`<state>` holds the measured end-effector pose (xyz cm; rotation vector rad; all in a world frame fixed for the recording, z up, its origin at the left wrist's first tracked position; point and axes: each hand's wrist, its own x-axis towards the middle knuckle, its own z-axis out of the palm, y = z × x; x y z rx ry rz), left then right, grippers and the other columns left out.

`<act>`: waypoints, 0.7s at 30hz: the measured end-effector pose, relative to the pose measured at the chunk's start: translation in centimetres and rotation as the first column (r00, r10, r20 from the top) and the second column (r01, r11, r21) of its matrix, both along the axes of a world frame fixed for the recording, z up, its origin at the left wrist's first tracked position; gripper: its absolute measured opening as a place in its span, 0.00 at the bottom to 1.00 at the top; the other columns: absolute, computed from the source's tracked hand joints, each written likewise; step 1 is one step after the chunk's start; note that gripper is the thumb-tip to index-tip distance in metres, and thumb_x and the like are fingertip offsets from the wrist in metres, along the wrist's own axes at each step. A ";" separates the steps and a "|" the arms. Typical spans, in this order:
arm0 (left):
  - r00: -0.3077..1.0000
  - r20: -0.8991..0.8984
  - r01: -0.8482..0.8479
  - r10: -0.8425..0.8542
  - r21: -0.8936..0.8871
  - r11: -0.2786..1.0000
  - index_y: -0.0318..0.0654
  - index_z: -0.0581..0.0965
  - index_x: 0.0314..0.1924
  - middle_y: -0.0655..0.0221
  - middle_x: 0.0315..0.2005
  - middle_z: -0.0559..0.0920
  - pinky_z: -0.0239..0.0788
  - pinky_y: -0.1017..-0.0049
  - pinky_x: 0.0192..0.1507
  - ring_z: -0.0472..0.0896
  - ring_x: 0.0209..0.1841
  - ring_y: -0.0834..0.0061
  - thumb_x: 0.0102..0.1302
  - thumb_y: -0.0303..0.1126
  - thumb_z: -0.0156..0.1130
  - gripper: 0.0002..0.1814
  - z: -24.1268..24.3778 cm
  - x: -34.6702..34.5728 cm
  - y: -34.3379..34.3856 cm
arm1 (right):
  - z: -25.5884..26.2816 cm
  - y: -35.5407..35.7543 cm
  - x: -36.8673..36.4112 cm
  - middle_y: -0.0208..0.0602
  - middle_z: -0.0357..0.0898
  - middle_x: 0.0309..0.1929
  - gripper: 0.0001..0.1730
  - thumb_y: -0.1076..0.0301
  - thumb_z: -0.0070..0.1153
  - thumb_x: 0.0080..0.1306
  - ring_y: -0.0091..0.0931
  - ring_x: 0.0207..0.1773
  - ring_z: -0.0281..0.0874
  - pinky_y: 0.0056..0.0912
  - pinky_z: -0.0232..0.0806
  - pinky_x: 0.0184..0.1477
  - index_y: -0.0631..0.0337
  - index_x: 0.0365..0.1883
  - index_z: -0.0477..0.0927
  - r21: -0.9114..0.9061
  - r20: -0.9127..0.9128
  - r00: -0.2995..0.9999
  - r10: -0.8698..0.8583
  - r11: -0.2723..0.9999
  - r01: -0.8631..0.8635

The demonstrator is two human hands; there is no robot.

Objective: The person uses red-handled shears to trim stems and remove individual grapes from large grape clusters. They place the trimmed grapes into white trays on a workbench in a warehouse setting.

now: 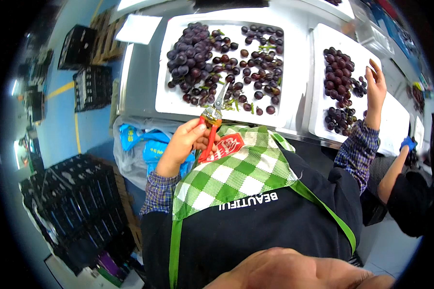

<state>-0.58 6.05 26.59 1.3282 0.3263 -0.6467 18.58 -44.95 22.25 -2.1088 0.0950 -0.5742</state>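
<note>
My left hand (188,139) grips red-handled pruning shears (212,133) at the near edge of a white foam tray (220,115). The metal blades point away from me, over the tray. A large bunch of dark grapes (190,50) fills that tray's left side. Loose grapes (256,72) and green stem bits (267,47) are scattered over the rest. Over to the right, my right hand (376,85) is raised with fingers apart, holding nothing visible. It is above the right side of a second white tray (316,79), beside a bunch of reddish grapes (338,72) and a smaller dark bunch (338,119).
Both trays are on a metal table (139,79), with a white sheet (139,29) at its left corner. Below it hangs a clear plastic bag (121,159) with blue packets (155,150). Black crates (79,202) stand left. At right, another person's blue-gloved hand (408,143) shows.
</note>
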 end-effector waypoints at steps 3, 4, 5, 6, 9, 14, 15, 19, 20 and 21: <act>0.996 0.012 -0.089 0.089 0.083 0.993 0.30 0.69 0.56 0.54 0.39 0.82 0.77 0.75 0.37 0.83 0.34 0.71 0.73 0.38 0.45 0.20 -0.7 -1.1 1.2 | 1.6 7.2 -1.7 0.37 0.79 0.50 0.17 0.68 0.54 0.68 0.23 0.52 0.77 0.24 0.68 0.52 0.63 0.54 0.76 -0.077 0.081 0.980 0.184 0.981 -0.178; 0.997 0.006 -0.076 0.075 0.079 0.994 0.31 0.70 0.55 0.56 0.39 0.82 0.76 0.76 0.36 0.82 0.34 0.73 0.73 0.38 0.46 0.19 -0.7 -0.8 1.4 | 2.1 8.0 -2.2 0.39 0.79 0.50 0.16 0.71 0.54 0.68 0.24 0.52 0.77 0.25 0.68 0.54 0.64 0.54 0.76 0.008 0.044 0.968 0.246 0.969 -0.247; 0.996 0.006 -0.089 0.088 0.101 0.991 0.32 0.71 0.54 0.58 0.39 0.82 0.75 0.78 0.36 0.82 0.33 0.75 0.73 0.38 0.46 0.19 -0.5 -1.1 1.5 | 1.5 9.3 -2.1 0.41 0.78 0.52 0.16 0.72 0.52 0.69 0.25 0.53 0.77 0.25 0.68 0.55 0.66 0.55 0.75 0.045 0.035 0.941 0.335 0.941 -0.337; 0.994 0.014 -0.108 0.107 0.148 0.983 0.33 0.72 0.53 0.60 0.39 0.82 0.74 0.79 0.35 0.82 0.33 0.76 0.73 0.39 0.47 0.18 -0.8 -1.8 1.7 | 0.3 10.9 -1.7 0.41 0.77 0.53 0.17 0.73 0.51 0.69 0.26 0.53 0.76 0.26 0.67 0.56 0.66 0.55 0.74 0.121 0.042 0.907 0.419 0.899 -0.421; 0.987 0.070 -0.157 0.146 0.213 0.964 0.35 0.75 0.46 0.68 0.33 0.82 0.71 0.79 0.34 0.79 0.32 0.81 0.72 0.39 0.50 0.15 -1.6 -2.3 1.6 | -0.8 15.3 -1.9 0.41 0.76 0.53 0.17 0.73 0.50 0.70 0.27 0.55 0.75 0.27 0.66 0.57 0.68 0.56 0.73 0.213 -0.028 0.786 0.618 0.772 -0.599; 0.955 0.274 -0.202 0.116 0.307 0.930 0.32 0.75 0.42 0.68 0.30 0.80 0.68 0.76 0.35 0.76 0.31 0.81 0.70 0.41 0.53 0.16 -3.7 -2.7 -0.2 | -0.9 23.7 -4.7 0.36 0.76 0.53 0.18 0.71 0.51 0.70 0.25 0.52 0.75 0.26 0.68 0.54 0.65 0.57 0.73 0.520 -0.232 0.463 0.855 0.511 -0.684; 0.932 0.333 -0.248 0.146 0.287 0.925 0.31 0.74 0.44 0.64 0.31 0.81 0.69 0.72 0.37 0.78 0.33 0.75 0.69 0.42 0.53 0.18 -3.9 -2.6 -0.7 | -0.2 25.5 -5.7 0.36 0.76 0.52 0.18 0.70 0.50 0.70 0.25 0.51 0.76 0.26 0.68 0.52 0.65 0.57 0.72 0.565 -0.268 0.372 0.889 0.457 -0.687; 0.918 0.386 -0.257 0.094 0.396 0.881 0.31 0.69 0.55 0.55 0.37 0.82 0.71 0.67 0.43 0.81 0.41 0.63 0.67 0.42 0.55 0.24 -2.0 -2.6 -1.9 | 1.4 30.4 -8.5 0.38 0.73 0.55 0.25 0.60 0.44 0.73 0.27 0.53 0.75 0.30 0.70 0.50 0.65 0.64 0.64 0.743 -0.364 0.020 0.931 0.303 -0.597; 0.899 0.434 -0.264 0.063 0.420 0.868 0.32 0.69 0.54 0.52 0.37 0.81 0.70 0.64 0.43 0.81 0.42 0.58 0.66 0.42 0.56 0.24 -2.6 -2.3 -2.6 | -0.6 30.3 -8.7 0.38 0.72 0.56 0.27 0.58 0.42 0.74 0.28 0.54 0.75 0.31 0.70 0.51 0.65 0.66 0.61 0.837 -0.291 -0.009 0.957 0.250 -0.487; 0.879 0.475 -0.273 0.030 0.453 0.849 0.32 0.69 0.53 0.49 0.37 0.81 0.70 0.62 0.44 0.80 0.43 0.52 0.65 0.43 0.57 0.24 -3.1 -2.4 -3.1 | -0.3 31.2 -9.0 0.38 0.72 0.55 0.26 0.59 0.42 0.74 0.27 0.55 0.73 0.31 0.69 0.53 0.64 0.66 0.62 0.863 -0.272 -0.079 0.959 0.207 -0.461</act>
